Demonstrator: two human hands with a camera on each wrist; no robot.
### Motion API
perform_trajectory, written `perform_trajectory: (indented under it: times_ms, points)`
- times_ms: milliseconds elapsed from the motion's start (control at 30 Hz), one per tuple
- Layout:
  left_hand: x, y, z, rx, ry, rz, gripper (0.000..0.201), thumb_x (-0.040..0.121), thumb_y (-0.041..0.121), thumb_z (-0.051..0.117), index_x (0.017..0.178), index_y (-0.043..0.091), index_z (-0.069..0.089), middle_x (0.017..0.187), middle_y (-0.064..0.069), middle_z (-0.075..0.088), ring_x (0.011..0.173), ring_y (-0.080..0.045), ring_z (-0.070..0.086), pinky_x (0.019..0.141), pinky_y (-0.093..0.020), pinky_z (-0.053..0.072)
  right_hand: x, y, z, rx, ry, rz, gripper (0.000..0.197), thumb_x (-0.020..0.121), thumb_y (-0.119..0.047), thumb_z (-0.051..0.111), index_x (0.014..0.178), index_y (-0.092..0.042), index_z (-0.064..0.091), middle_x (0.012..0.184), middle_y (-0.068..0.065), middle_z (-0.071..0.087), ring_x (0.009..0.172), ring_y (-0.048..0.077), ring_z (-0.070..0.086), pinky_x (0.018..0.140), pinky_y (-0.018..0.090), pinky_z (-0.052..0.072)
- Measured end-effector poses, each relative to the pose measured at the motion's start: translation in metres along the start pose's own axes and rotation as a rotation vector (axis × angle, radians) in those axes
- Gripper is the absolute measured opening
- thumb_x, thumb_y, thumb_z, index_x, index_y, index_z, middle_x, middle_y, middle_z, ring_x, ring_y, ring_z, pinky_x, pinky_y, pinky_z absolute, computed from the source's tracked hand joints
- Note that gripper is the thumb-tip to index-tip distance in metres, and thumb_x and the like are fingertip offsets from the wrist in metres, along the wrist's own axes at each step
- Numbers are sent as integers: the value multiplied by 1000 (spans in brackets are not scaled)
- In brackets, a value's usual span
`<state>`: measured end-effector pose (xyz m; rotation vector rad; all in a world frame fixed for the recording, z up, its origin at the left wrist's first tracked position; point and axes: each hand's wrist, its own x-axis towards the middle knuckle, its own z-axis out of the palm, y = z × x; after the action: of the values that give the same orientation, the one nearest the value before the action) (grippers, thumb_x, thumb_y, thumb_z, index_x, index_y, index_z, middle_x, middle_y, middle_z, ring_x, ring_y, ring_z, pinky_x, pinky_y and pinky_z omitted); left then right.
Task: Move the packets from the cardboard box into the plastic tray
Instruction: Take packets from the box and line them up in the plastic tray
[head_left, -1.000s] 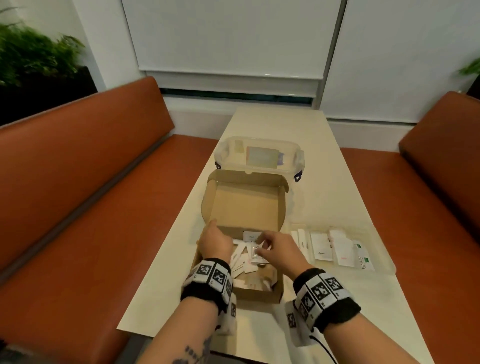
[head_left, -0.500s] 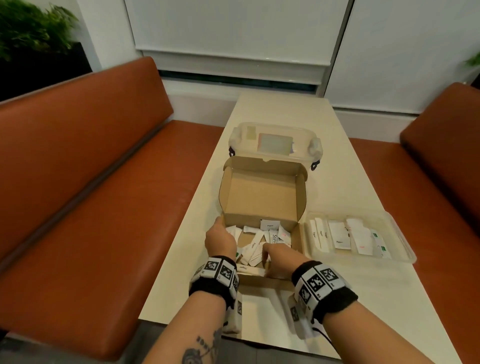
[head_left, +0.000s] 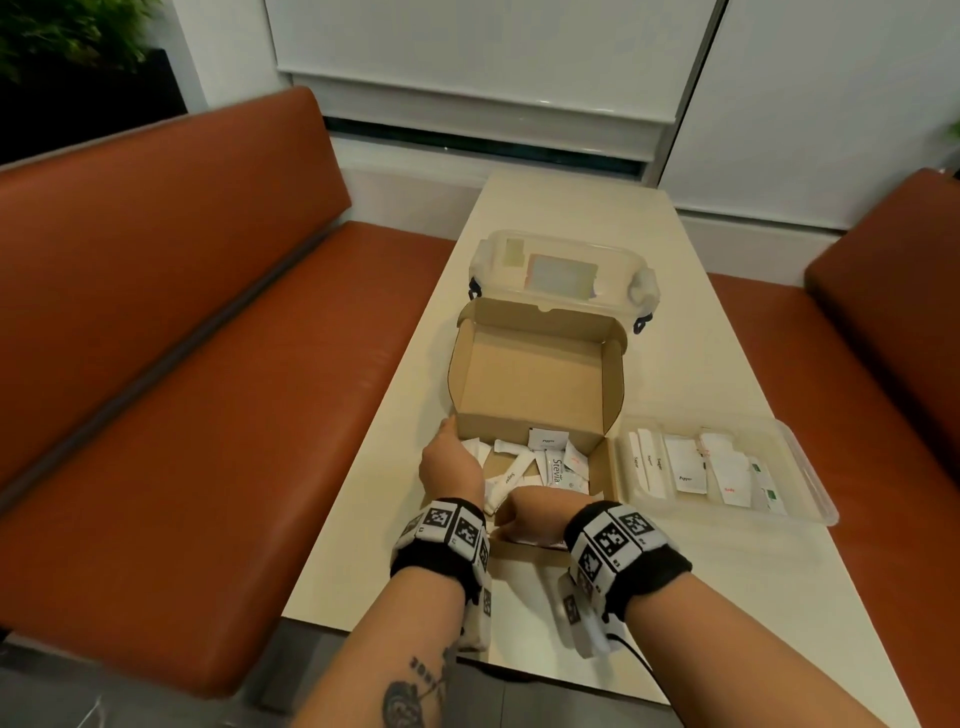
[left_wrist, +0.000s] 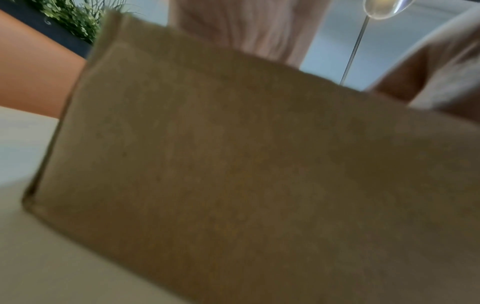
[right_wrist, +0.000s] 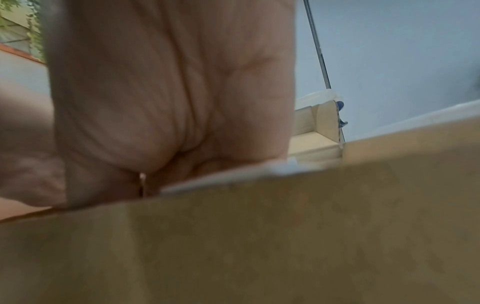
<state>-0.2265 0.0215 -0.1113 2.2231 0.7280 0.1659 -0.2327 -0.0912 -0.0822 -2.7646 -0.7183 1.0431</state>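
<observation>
Packets (head_left: 524, 475): loose heap in open box (head_left: 535, 384), more already in tray (head_left: 810, 499); probably light, thin, slippery sachets, best pinched at an edge; left hand (head_left: 451, 467) flat along box wall, right hand (head_left: 535, 512) reaching inside, grip hidden.

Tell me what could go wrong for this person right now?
The right hand reaches into the cardboard box with its fingers hidden, so it may grab several packets or none. The plastic tray already holds a row, so new ones could land on top. The box might slide if the left hand lets go.
</observation>
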Motion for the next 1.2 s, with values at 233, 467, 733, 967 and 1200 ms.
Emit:
perform_trajectory:
  times_ms: [233,467,733,967,1200]
  points:
    - [2,0,2,30,-5,-3,55,92,-8,31,141,14,41,125,-17,59,114,-34,56,94,-36,45,-1,5,-1,-21,17,-48,23,95,-23,50,73,-17,57,77,2,56,83,21,47,59,21,33]
    - [2,3,-1,-64,-34,-36,52,91,-7,35,139,11,44,130,-16,55,118,-33,53,96,-36,44,-10,38,-6,284,247,-39,17,92,-24,57,83,-12,65,66,-7,49,56,4,41,51,15,33]
    - [-24,57,26,-229,-55,307,44,100,36,39,136,12,47,140,-6,50,128,-20,45,105,-31,35,-35,90,-23,871,707,0,17,90,-24,61,91,-10,72,75,6,66,66,18,58,60,27,45]
    - [-49,99,65,-667,-454,170,32,88,26,65,116,13,61,103,-9,71,96,-22,68,86,-39,55,-57,129,-16,1108,758,-29,16,89,-21,63,76,-16,72,63,-2,63,57,11,51,56,21,40]
    - [-65,121,97,-748,-351,147,20,87,9,64,107,8,64,91,-10,71,85,-22,69,78,-36,57,-77,176,-7,1218,830,53,15,92,-13,59,99,-8,71,69,5,65,55,8,57,55,17,49]
